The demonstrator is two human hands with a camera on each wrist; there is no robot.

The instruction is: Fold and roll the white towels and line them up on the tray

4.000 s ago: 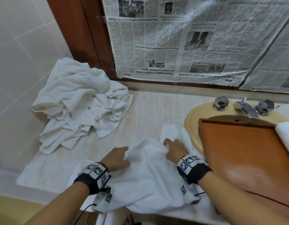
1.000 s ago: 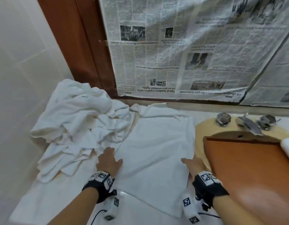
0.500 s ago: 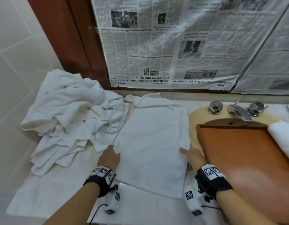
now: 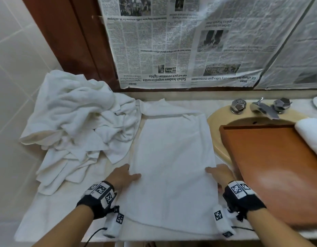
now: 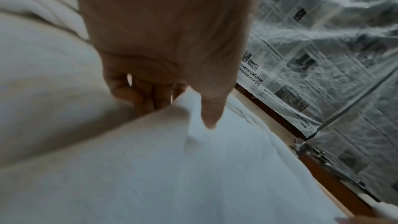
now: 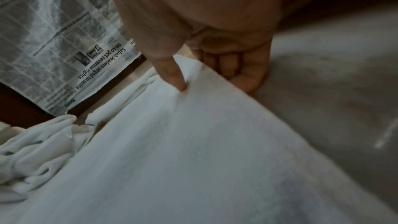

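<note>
A white towel (image 4: 173, 166) lies spread flat along the counter, its far end slightly rumpled. My left hand (image 4: 124, 175) pinches its left edge near the front. In the left wrist view the thumb (image 5: 210, 117) lies on top and the fingers (image 5: 137, 94) curl under the towel (image 5: 193, 176). My right hand (image 4: 217, 172) pinches the right edge the same way, with thumb (image 6: 174, 76) above and fingers (image 6: 232, 67) below the towel (image 6: 193, 142). The brown wooden tray (image 4: 278, 166) lies over the sink to the right and carries a white towel (image 4: 312, 136) at its far right.
A heap of crumpled white towels (image 4: 79, 125) fills the counter's left side against the tiled wall. Another white cloth (image 4: 56, 211) lies under the work area. The tap and its knobs (image 4: 262, 107) stand behind the tray. Newspaper (image 4: 189, 41) covers the wall behind.
The bunched towel from four seconds ago now lies spread flat. In the last half second both hands have closed on its side edges, thumbs sliding onto the top.
</note>
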